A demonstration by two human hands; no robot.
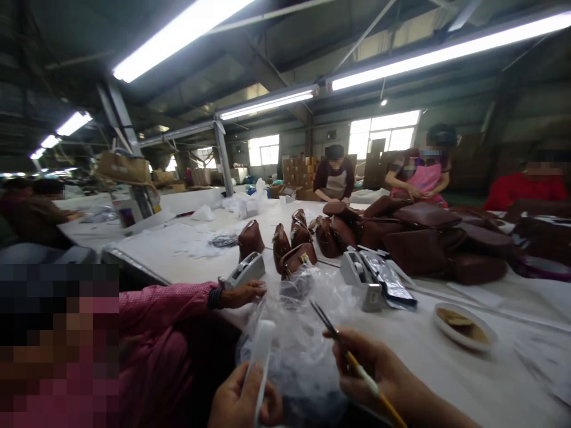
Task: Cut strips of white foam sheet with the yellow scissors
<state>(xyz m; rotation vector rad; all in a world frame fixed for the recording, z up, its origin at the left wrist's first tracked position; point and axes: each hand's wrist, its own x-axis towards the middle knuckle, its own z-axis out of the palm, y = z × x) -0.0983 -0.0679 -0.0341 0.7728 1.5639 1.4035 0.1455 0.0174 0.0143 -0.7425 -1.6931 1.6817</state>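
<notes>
My left hand [243, 395] is closed around a flat white strip [261, 356] with a rounded upper end, held upright. Closed too, my right hand [375, 368] grips a slim tool [328, 321] with two dark metal prongs pointing up and left. A yellow and white stick-like handle [370, 383] runs down from the same grip; whether both are one piece I cannot tell. Behind and between my hands is a crumpled heap of clear plastic bags [307, 339]. A co-worker's hand [247, 292], in a pink checked sleeve, reaches to the heap's left edge.
Brown leather-like bags [419, 244] are piled across the white table [178, 244]. Two grey tape dispensers [244, 270] [361, 279] flank the plastic. At right lie a silvery packet [392, 285] and a white dish [466, 327] with brown contents. Other people work beyond.
</notes>
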